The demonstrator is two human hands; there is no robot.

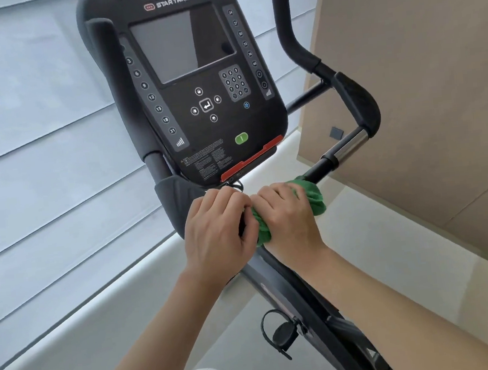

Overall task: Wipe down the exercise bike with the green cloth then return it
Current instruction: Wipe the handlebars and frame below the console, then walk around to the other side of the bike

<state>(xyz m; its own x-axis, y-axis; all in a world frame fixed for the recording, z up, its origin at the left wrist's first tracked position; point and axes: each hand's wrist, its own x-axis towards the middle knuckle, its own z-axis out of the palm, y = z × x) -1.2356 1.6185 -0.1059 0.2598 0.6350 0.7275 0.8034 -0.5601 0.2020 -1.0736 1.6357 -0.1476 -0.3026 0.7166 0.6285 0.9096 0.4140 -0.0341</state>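
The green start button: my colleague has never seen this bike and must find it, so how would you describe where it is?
Start at the black exercise bike console with its grey screen. Drop below the white arrow keys toward the red strip at the console's lower edge. The small green oval start button sits just above that strip, the only green control there.

From my remote feed: pale blinds (39, 150) glow with daylight at left, a tan wall (423, 84) stands right, above a light floor (391, 245).
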